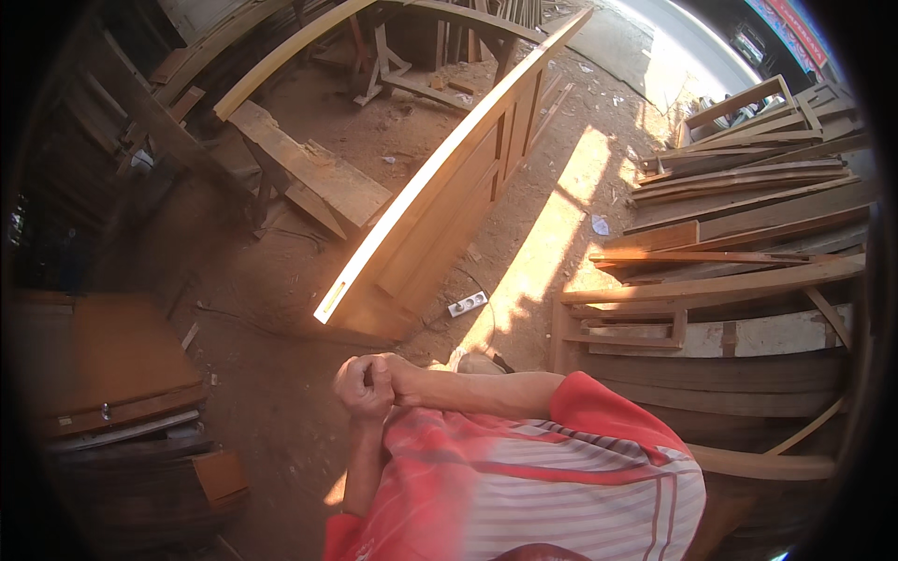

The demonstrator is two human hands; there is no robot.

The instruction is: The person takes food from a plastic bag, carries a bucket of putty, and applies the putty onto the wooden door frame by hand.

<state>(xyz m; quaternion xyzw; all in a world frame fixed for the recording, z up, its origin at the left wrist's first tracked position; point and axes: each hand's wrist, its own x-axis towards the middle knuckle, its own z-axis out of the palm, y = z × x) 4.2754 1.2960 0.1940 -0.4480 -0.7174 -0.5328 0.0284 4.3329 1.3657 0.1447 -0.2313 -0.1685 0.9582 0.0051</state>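
My left hand (359, 386) and my right hand (402, 380) are brought together in front of my red and striped shirt (561, 467). The fingers of both are closed against each other, and whatever they may hold between them is hidden. Just beyond them a panelled wooden door (440, 238) stands on its long edge, its narrow upper edge lit by sun. A slot is cut near the closest end of that edge. Neither hand touches the door.
A white power strip (468, 304) lies on the dirt floor right of the door. Left of it stands a wooden bench (318, 178). Stacked frames and boards (748, 252) line the right side. Brown panels (122, 360) are piled at left.
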